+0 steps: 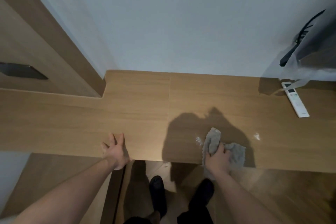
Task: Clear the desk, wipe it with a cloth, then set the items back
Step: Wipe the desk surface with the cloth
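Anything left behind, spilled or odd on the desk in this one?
The remote still lies on the desk at far right, though clearing comes first. Shiny patches beside the cloth may be wet spots or glare; I cannot tell. The right hand grips the cloth; the left hand rests open.

No legible text on anything.

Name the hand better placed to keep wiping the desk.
Right. The right hand already grips the grey cloth on the desk near its front edge; the left hand rests on bare wood, fingers spread, holding nothing.
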`<action>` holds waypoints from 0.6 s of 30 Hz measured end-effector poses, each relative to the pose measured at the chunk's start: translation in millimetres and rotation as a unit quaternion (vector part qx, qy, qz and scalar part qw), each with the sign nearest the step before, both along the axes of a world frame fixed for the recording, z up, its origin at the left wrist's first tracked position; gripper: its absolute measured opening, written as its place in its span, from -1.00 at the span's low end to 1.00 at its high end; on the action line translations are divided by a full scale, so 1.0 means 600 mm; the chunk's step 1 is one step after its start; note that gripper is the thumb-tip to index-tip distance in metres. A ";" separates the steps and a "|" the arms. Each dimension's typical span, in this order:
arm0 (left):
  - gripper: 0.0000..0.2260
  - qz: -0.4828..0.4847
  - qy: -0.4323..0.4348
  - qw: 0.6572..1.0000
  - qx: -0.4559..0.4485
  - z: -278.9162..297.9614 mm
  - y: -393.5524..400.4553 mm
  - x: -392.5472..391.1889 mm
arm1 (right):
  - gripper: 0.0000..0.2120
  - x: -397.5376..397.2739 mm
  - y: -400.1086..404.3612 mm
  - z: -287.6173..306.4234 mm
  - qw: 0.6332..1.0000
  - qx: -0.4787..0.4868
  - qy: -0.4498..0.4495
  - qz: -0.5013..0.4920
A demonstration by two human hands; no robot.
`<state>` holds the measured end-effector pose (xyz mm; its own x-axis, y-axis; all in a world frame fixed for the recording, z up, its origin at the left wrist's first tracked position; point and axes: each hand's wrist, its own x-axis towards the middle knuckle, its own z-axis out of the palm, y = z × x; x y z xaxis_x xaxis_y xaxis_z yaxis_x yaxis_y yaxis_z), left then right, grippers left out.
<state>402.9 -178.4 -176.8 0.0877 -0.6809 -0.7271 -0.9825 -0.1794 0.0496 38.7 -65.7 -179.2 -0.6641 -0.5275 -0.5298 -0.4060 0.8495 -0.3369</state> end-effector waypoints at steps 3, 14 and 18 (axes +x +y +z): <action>0.09 0.014 0.003 1.000 -0.010 0.006 0.003 -0.005 | -0.39 0.048 -0.045 0.003 0.997 0.031 0.030 0.057; 0.07 0.026 -0.008 0.999 -0.020 0.012 0.002 -0.015 | -0.57 0.039 -0.141 0.046 0.965 -0.189 0.035 0.181; 0.07 0.032 0.000 0.999 -0.021 0.012 0.004 -0.015 | -0.55 0.014 -0.160 0.032 0.956 -0.071 0.013 0.283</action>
<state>393.7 -176.2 -169.9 0.1320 -0.7036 -0.6982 -0.9691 -0.2398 0.0584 46.8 -161.5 -160.1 -0.2625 -0.8717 -0.4139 -0.7974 0.4375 -0.4156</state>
